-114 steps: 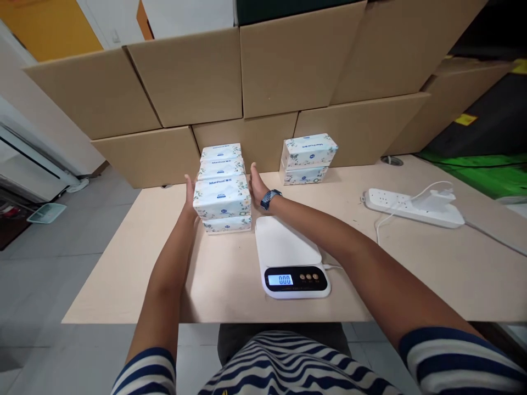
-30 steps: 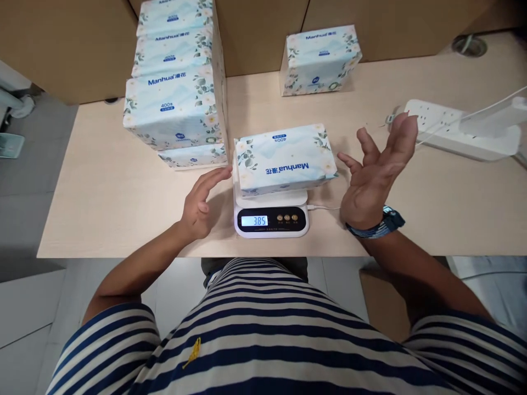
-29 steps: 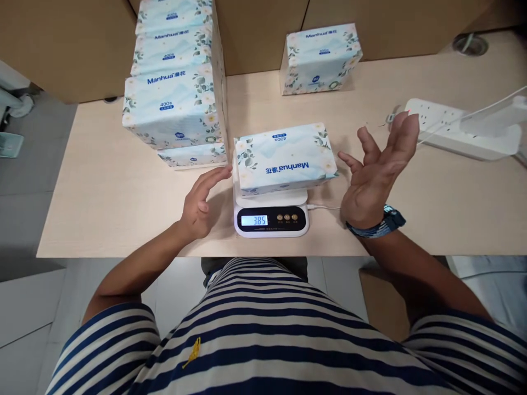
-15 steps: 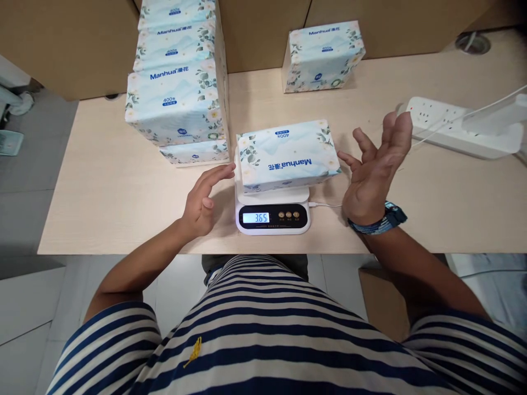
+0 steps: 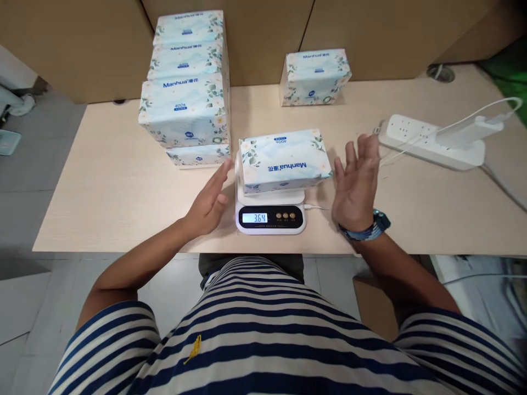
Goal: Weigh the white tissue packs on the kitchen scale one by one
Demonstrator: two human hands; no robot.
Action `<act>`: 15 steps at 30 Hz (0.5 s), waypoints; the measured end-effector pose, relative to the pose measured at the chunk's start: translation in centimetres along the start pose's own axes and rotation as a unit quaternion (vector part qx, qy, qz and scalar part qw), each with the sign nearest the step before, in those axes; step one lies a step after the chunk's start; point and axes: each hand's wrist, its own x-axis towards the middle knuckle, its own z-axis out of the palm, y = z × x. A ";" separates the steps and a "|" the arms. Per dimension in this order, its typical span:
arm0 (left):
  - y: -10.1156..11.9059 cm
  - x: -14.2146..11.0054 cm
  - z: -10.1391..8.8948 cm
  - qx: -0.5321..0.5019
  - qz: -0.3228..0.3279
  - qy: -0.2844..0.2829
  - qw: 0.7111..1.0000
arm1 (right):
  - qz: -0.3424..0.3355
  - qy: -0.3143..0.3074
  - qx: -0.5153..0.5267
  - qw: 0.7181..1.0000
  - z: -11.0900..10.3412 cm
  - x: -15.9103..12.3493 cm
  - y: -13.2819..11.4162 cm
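A tissue pack (image 5: 285, 160) with a blue floral print lies on a white digital scale (image 5: 272, 218), its lettering upside down to me. The scale's display reads 3.64. My left hand (image 5: 209, 204) is beside the scale's left edge, fingers stretched toward the pack and holding nothing. To the right of the pack, my right hand (image 5: 356, 185) stands raised with its fingers apart, a watch with a blue patterned strap on the wrist. Neither hand grips the pack.
A stack of matching tissue packs (image 5: 185, 112) stands at the back left of the table (image 5: 111, 208). Another pack (image 5: 316, 77) stands at the back, near the brown panel (image 5: 370, 38). A white power strip (image 5: 432, 141) with cables lies to the right.
The view has tilted and shifted a little. My right hand has turned its palm more toward the pack and come nearer it. The scale reading went from 3.65 to 3.64.
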 end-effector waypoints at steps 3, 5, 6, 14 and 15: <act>1.5 -0.4 0.4 -0.042 -0.023 -0.059 0.997 | 0.007 -0.120 0.043 0.992 0.5 -2.4 -2.5; 3.6 -1.0 0.3 -0.069 -0.030 -0.085 0.994 | -0.006 -0.251 0.054 0.967 0.2 -3.6 -4.6; 4.7 -1.5 0.1 -0.076 -0.028 -0.082 0.993 | -0.017 -0.301 0.061 0.952 -0.1 -3.9 -5.7; 6.4 -8.6 -3.5 -0.073 -0.066 0.154 0.983 | -0.179 -0.463 -0.015 0.868 3.5 -0.7 -11.4; 5.8 -9.2 -3.9 -0.070 -0.090 0.163 0.980 | -0.214 -0.462 -0.049 0.859 5.0 -0.3 -11.5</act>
